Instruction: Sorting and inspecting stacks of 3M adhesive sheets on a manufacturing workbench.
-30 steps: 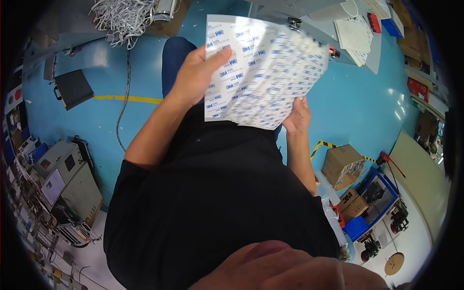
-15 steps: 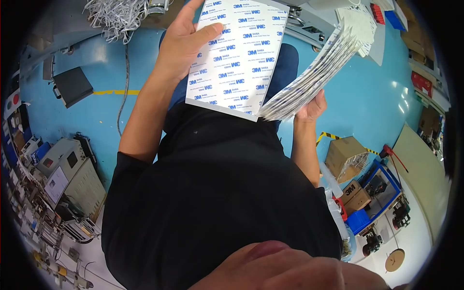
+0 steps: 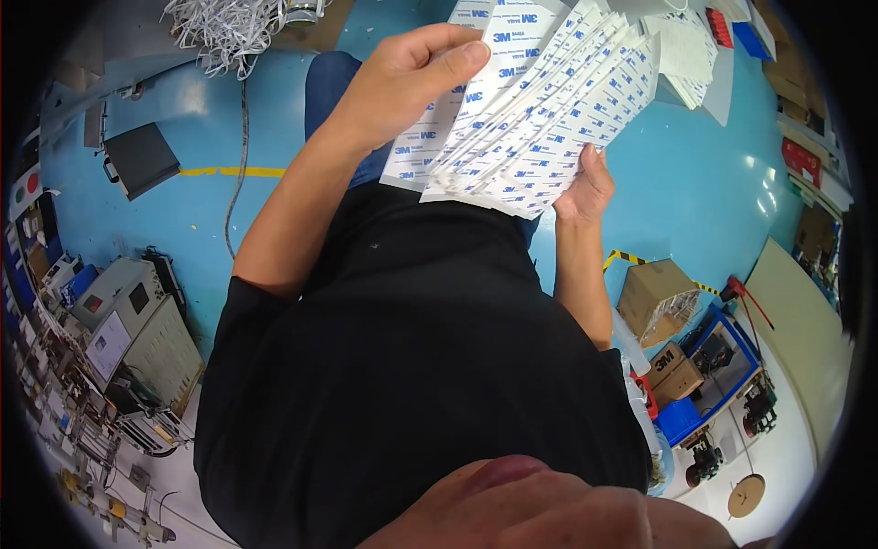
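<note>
My left hand (image 3: 412, 87) pinches white sheets with blue print between thumb and fingers, near their upper left edge. One wider printed sheet (image 3: 419, 151) lies behind, showing along the left side. In front of it a thick, fanned stack of printed sheets (image 3: 572, 128) leans to the upper right, its layers spread unevenly. My right hand (image 3: 587, 190) grips that stack at its lower right edge, with the thumb on the front face and the other fingers mostly hidden behind. The sheets are above my lap.
At the back right, more printed sheets (image 3: 686, 55) lie near a red item (image 3: 719, 27). Shredded white strips (image 3: 224, 32) hang at the back left. A black case (image 3: 140, 160) is on the blue floor, and a cardboard box (image 3: 657, 297) stands to my right.
The fanned stack has moved left and turned its printed face up, now overlapping the wider sheet. My left hand has shifted right and slightly down, toward the stack.
</note>
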`<state>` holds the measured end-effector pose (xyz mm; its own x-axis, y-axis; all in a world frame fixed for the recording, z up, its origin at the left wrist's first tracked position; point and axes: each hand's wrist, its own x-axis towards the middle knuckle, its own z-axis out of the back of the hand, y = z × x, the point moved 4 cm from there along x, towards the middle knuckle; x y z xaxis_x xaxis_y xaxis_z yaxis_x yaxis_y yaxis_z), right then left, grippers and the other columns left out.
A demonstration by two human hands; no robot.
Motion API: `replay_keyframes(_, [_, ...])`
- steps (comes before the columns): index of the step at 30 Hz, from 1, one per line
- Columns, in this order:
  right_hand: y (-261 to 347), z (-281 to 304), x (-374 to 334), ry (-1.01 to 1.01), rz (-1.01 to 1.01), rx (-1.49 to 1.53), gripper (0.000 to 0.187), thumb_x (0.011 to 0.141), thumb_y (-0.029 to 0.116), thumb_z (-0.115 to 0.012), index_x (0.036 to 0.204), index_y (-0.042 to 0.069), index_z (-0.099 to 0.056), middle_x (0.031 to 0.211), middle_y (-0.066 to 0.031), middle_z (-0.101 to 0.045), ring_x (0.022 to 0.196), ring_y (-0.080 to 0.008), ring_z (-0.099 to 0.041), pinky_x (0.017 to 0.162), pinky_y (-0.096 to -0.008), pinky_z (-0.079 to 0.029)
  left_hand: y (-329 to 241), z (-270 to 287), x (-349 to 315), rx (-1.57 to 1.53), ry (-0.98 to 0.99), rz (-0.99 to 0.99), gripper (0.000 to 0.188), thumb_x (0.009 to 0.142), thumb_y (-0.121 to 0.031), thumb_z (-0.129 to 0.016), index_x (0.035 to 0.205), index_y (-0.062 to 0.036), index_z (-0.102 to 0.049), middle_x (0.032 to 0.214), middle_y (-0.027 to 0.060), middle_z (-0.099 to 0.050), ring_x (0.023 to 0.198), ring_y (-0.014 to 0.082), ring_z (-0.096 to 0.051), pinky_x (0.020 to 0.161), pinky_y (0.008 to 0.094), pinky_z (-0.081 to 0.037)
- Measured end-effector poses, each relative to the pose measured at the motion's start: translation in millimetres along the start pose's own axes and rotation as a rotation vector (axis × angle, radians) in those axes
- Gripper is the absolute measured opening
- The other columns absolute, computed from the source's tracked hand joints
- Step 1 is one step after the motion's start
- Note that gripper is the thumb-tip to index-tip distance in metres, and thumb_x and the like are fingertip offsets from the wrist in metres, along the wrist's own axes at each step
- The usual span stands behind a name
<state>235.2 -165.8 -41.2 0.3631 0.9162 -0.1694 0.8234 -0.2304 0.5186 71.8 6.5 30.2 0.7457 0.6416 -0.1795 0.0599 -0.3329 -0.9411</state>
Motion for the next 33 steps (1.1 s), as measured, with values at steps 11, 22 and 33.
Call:
replay_keyframes(11, [-1.1,18.2,-5.8,-0.113,0.000,0.167,0.050,0.088,0.016,-0.052,0.132,-0.001,-0.035,0.132,-0.0202,-0.044,0.121,-0.0334,-0.045,0.098,-0.0479,-0.040,33.8,50.4,12.2,-0.104,-0.205,-0.018,0.021,0.090,-0.013,-0.052,0.103,0.0004,-0.062,0.096,0.0064,-0.064,0.083,0.0078,-0.059,0.073,0.0194,-0.046])
replay_keyframes(22, [15.2,16.4,-10.3,0.025,0.045,0.381,0.036,0.088,0.016,-0.054,0.120,0.004,-0.044,0.105,-0.0087,-0.056,0.095,-0.0228,-0.057,0.086,-0.0411,-0.047,-8.4,36.5,20.3,-0.195,-0.362,-0.172,0.036,0.087,-0.003,-0.048,0.122,0.0023,-0.047,0.099,0.0083,-0.061,0.087,0.0133,-0.059,0.079,0.0248,-0.046])
replay_keyframes(33, [1.9,-9.1,3.3,-0.148,-0.021,-0.138,0.054,0.087,0.013,-0.056,0.133,-0.002,-0.031,0.128,-0.0158,-0.048,0.116,-0.0284,-0.050,0.096,-0.0419,-0.042,16.7,-3.0,6.0,0.111,0.037,0.027,0.034,0.091,-0.027,-0.053,0.103,0.0032,-0.062,0.089,0.0069,-0.065,0.074,0.0065,-0.057,0.066,0.0212,-0.045])
